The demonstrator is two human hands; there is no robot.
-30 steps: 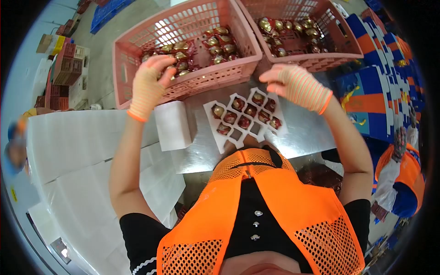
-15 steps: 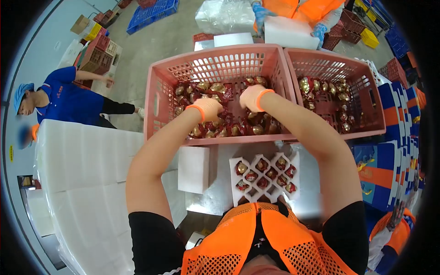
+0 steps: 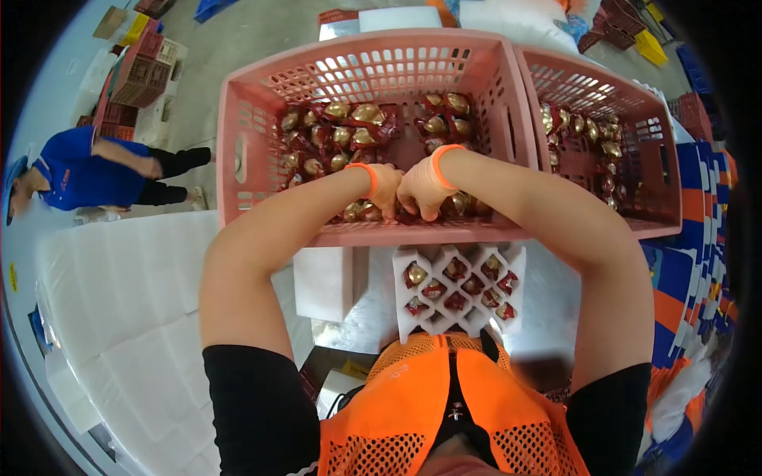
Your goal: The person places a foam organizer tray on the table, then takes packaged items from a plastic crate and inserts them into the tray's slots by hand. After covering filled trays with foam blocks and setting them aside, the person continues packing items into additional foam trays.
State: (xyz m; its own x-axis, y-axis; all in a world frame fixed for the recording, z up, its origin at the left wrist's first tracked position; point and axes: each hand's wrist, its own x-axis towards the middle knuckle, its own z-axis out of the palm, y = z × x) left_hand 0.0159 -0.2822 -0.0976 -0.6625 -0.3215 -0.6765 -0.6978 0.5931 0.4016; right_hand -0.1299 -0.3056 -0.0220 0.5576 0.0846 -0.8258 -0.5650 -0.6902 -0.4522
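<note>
My left hand (image 3: 384, 190) and my right hand (image 3: 422, 190), both in pale gloves with orange cuffs, are side by side inside the large pink crate (image 3: 365, 235), low near its front wall. Their fingers are curled down among gold-and-red wrapped egg-shaped pieces (image 3: 340, 137); what they grip is hidden beneath them. More wrapped pieces lie in rows on the crate floor behind the hands. In front of the crate stands a white foam tray (image 3: 402, 305) with diamond-shaped cells, several holding wrapped pieces.
A second pink crate (image 3: 663, 190) with wrapped pieces adjoins on the right. White foam blocks (image 3: 323, 282) and a tall wrapped stack (image 3: 131, 293) stand left. Blue-and-orange boxes (image 3: 675, 305) are piled right. A person in blue (image 3: 79, 170) is at far left; another person's gloved hand shows behind the crates.
My hands have come together and moved toward the crate's front wall. The view has shifted, so the crates appear larger. The person in blue has shifted toward the left edge.
</note>
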